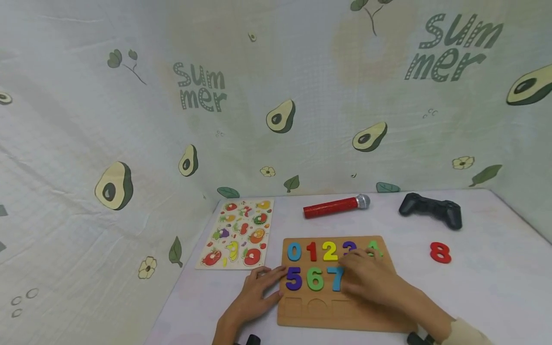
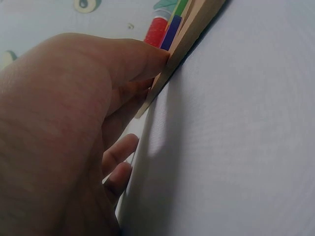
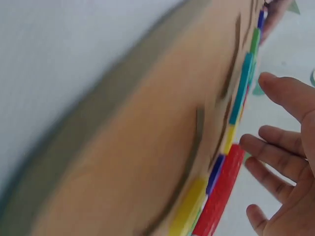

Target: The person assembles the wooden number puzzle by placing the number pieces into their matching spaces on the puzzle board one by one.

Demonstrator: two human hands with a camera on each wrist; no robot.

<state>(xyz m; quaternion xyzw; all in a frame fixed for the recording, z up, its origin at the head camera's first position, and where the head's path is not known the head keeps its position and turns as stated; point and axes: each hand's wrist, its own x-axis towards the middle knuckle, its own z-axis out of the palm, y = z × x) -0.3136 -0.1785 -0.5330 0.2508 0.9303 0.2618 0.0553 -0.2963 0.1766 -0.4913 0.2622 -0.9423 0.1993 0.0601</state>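
Note:
A wooden number board (image 1: 316, 316) lies on the table with coloured number pieces in it, among them a blue 0 (image 1: 294, 251), a purple 5 (image 1: 293, 279), a green 6 (image 1: 315, 279) and a blue 7 (image 1: 336, 278). My left hand (image 1: 258, 294) touches the board's left edge with thumb and fingertips, fingers fairly straight. My right hand (image 1: 373, 280) is over the board's right half, hiding part of it. In the right wrist view its fingers (image 3: 275, 150) are spread with nothing between them. A yellow piece (image 3: 189, 206) sits in the board there, its shape not clear.
A red 8 (image 1: 440, 252) lies right of the board. Behind are a red microphone (image 1: 332, 208) with a silver head and a black game controller (image 1: 431, 209). A fruit puzzle board (image 1: 237, 235) lies at the left. A printed cloth (image 1: 319, 158) hangs behind the table.

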